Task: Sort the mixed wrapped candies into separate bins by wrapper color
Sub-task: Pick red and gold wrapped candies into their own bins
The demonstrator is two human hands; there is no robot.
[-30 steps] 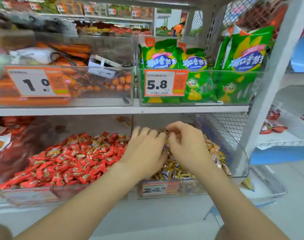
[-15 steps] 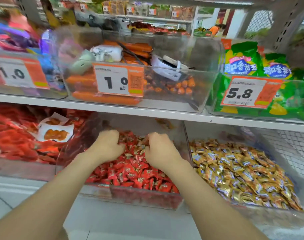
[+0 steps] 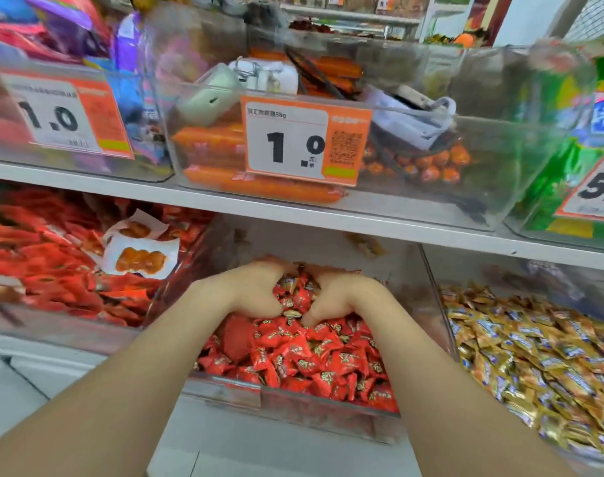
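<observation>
A clear bin (image 3: 224, 390) on the lower shelf holds a heap of red-wrapped candies (image 3: 314, 363). My left hand (image 3: 255, 290) and my right hand (image 3: 341, 297) are both down in the back of this heap, close together, fingers curled with the tips buried among the wrappers. What the fingers enclose is hidden. A gold-and-blue wrapped candy (image 3: 288, 282) lies among the red ones between my hands. The bin to the right is filled with gold-and-blue wrapped candies (image 3: 534, 349).
A clear divider wall (image 3: 434, 297) separates the red and gold bins. Left of them lies a bin of red snack packets (image 3: 52, 256). The shelf board (image 3: 293, 215) overhangs the bins, carrying boxes of orange sausages (image 3: 224, 180) with price tags (image 3: 293, 142).
My hands left the gold candy bin, crossed left to the red bin as closed fists, and have now sunk into the red heap. The view swung left with them.
</observation>
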